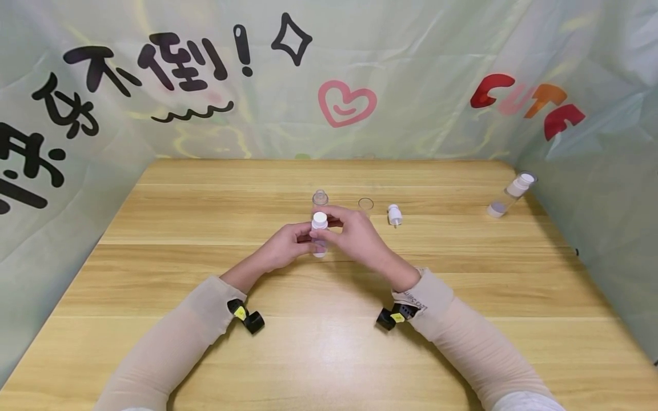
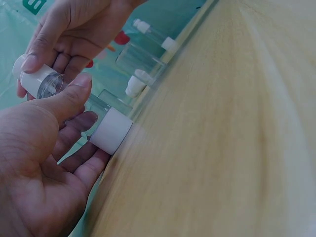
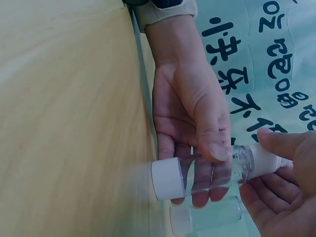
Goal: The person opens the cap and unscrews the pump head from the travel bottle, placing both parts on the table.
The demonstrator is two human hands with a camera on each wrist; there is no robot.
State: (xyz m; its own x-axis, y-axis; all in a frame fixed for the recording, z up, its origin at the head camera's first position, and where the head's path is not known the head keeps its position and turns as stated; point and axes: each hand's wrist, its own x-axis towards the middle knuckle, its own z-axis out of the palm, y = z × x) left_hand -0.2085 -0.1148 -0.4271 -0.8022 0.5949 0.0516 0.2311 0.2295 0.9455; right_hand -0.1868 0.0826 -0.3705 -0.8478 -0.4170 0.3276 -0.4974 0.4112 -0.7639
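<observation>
Near edge: both sleeves (image 1: 175,342) beige, rolled at the wrists, over a wood-grain table (image 1: 319,354). Wrist cams (image 1: 252,321), blk w/ yellow tag, one per wrist, inner side.

Past them, approx. table ctr: L hand (image 1: 285,246) wraps thumb + fingers round the clear body of a bottle (image 3: 215,170); grip = curled, thumb one side, fingers opp. R hand (image 1: 360,237) pinches the white pump top (image 1: 320,219) btwn thumb + fingers, at the upper end of same bottle. Bottle approx. upright, white base (image 3: 167,178) down, pump top up; base at tabletop lvl, can't tell if touching.

Just behind hands: 2nd bottle (image 1: 320,197), clear w/ white base, partly hidden in head view. To its R, a clear cylinder (image 2: 138,59), stands on table, rim shows as thin ring from above. Next R, near it: loose white pump piece (image 1: 394,214), thin stem toward person.

Far R, well apart: assembled bottle (image 1: 510,196), white top, clear body, white base, standing.

Bkgd: pale green sheet (image 1: 421,51) w/ blk characters, pink heart, "CUTE" in reds/orange.
</observation>
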